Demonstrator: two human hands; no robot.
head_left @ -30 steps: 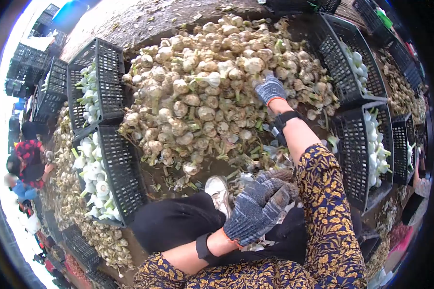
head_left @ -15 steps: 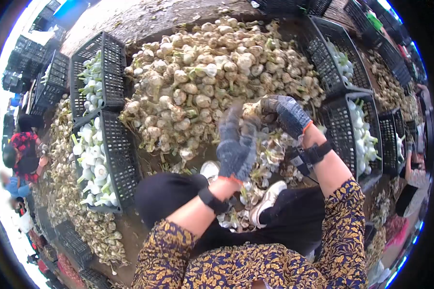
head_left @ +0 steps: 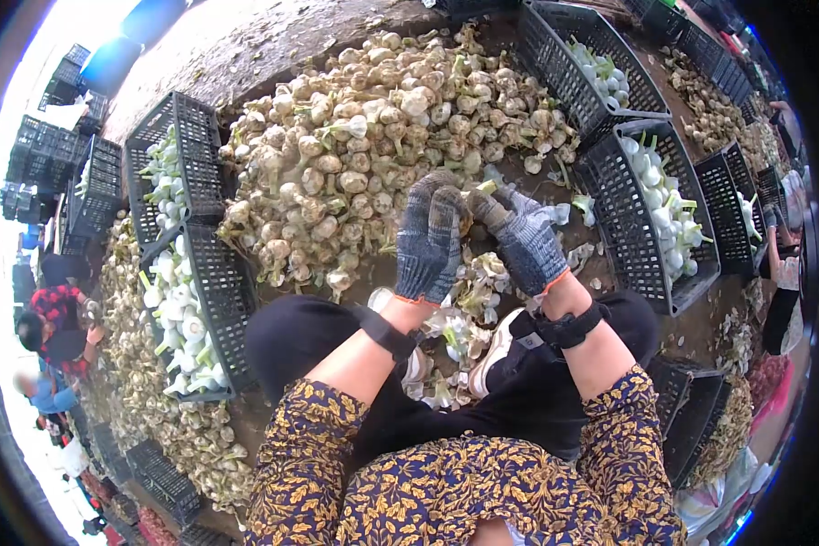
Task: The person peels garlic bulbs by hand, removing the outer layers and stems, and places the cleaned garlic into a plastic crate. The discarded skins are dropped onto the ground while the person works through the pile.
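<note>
Both my hands wear grey knitted gloves and meet in front of me over one garlic bulb (head_left: pixel 472 196), which shows only as a sliver with a green stem between the fingers. My left hand (head_left: pixel 430 238) grips it from the left, my right hand (head_left: pixel 521 238) from the right. Just beyond them lies a big heap of unpeeled garlic bulbs (head_left: pixel 364 155) on the ground. Peeled skins and cut stems (head_left: pixel 469 314) lie under my hands, between my shoes.
Black plastic crates with cleaned white garlic stand at the left (head_left: pixel 232 309), the far left (head_left: pixel 200 136), the right (head_left: pixel 610 209) and the back right (head_left: pixel 555 64). More garlic heaps and crates ring the spot. Other people crouch at the far left (head_left: pixel 55 318).
My right hand has pulled back from the heap with a bulb. My left hand rose from my lap to meet it. Both now hold the bulb closer to me.
</note>
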